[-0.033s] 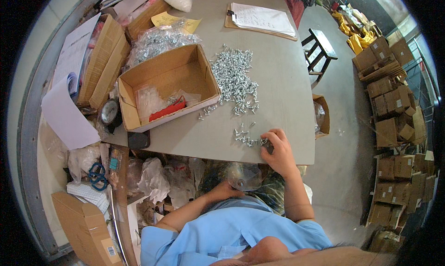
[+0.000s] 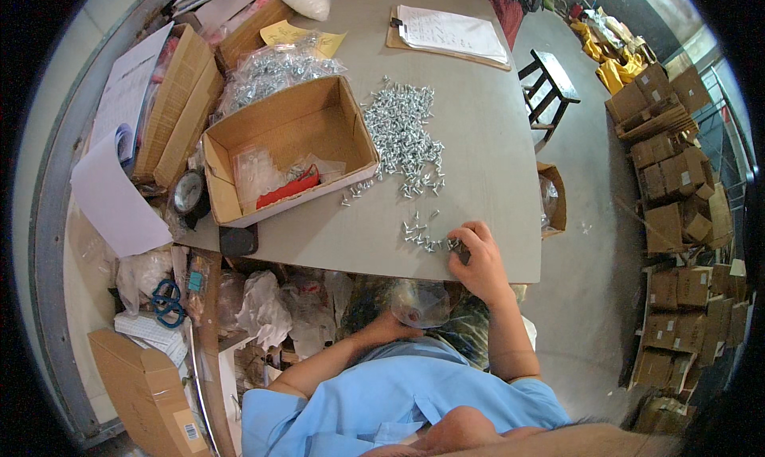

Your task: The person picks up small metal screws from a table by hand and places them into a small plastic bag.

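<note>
Close to the table's front edge, my right hand (image 2: 480, 264) rests with curled fingers, its fingertips on a few small silver screws (image 2: 454, 243). Just left of these fingers lies a small loose group of screws (image 2: 416, 235). A much larger heap of the same screws (image 2: 405, 134) spreads farther back on the table. Below the edge, in front of my body, my left hand (image 2: 384, 328) grips a clear plastic bag (image 2: 426, 307); some of its fingers are hidden behind the plastic.
An open cardboard box (image 2: 291, 126) with clear bags and a red tool stands left of the heap. Behind it sit filled bags of screws (image 2: 275, 70). A clipboard (image 2: 450, 35) lies at the table's far end. A black stool (image 2: 550, 86) and stacked cartons (image 2: 677, 178) are on the right.
</note>
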`<state>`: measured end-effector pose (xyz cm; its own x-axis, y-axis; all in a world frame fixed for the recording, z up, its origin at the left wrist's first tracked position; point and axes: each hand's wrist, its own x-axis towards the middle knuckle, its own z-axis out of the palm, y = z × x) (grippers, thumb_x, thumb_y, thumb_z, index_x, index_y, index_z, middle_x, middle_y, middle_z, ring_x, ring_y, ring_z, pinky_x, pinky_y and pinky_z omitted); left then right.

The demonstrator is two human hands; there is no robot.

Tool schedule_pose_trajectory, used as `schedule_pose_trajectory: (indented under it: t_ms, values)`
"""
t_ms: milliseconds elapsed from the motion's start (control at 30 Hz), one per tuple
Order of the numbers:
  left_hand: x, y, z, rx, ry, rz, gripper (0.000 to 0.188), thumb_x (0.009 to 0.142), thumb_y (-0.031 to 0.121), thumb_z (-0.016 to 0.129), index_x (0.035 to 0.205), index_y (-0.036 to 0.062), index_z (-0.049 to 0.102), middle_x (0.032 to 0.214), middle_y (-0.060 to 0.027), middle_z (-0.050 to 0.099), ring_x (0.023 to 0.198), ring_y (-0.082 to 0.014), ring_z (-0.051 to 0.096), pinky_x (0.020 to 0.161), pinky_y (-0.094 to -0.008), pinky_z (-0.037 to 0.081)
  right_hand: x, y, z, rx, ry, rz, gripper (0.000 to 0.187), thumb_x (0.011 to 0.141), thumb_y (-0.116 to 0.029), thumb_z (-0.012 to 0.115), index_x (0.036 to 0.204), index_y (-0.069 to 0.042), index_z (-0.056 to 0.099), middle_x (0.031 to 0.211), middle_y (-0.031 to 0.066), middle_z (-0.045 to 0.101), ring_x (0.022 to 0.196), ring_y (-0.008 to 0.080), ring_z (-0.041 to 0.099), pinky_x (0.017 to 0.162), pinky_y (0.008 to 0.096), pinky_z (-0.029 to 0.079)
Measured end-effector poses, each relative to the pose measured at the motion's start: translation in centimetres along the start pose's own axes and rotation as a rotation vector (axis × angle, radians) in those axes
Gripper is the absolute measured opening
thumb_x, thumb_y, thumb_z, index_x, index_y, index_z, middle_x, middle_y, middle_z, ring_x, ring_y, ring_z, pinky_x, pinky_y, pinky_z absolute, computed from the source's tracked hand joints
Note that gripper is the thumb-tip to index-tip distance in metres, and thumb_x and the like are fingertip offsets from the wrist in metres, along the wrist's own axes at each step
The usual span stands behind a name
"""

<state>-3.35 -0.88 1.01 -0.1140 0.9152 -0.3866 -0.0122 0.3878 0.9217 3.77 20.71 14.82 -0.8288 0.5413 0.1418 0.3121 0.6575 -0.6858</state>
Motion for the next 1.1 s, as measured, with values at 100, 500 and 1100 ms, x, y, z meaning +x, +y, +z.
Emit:
schedule_pose_trajectory:
  t_ms: [100,500,1100]
  values:
    - [1.2,-1.8,1.4,-0.051,0.059,0.071,0.044,0.072,0.028,0.079,0.102,0.0009,0.061,0.098,-0.0127,0.062,0.09,-0.0219,0.058,0.079,-0.0351,0.047,0.1,0.1,0.1,-0.016,-0.013,-0.001,0.03,0.07,-0.003,0.063,0.099,-0.004,0.06,0.104,0.017,0.054,0.097,0.0359,0.055,0.084,0.0406,0.047]
    - [0.3,0.3,1.9,-0.053,0.111,0.044,0.04,0.071,0.029,0.079,0.096,0.0019,0.063,0.09,-0.0114,0.063,0.086,-0.0208,0.058,0.077,-0.0336,0.047,-3.0,0.0,-0.3,-0.044,-0.011,0.071,0.019,0.073,-0.002,0.065,0.092,-0.001,0.064,0.093,0.0138,0.06,0.072,0.0249,0.061,0.065,0.0324,0.05]
    - [1.1,-0.8,1.9,0.075,0.01,-0.04,0.055,0.075,0.04,0.075,0.113,0.0051,0.056,0.12,-0.0191,0.052,0.114,-0.033,0.048,0.1,-0.0426,0.038,-0.6,-0.6,2.1,-0.041,0.042,-0.019,0.02,0.073,-0.006,0.067,0.093,-0.004,0.063,0.095,0.0145,0.059,0.084,0.0307,0.06,0.073,0.0363,0.05]
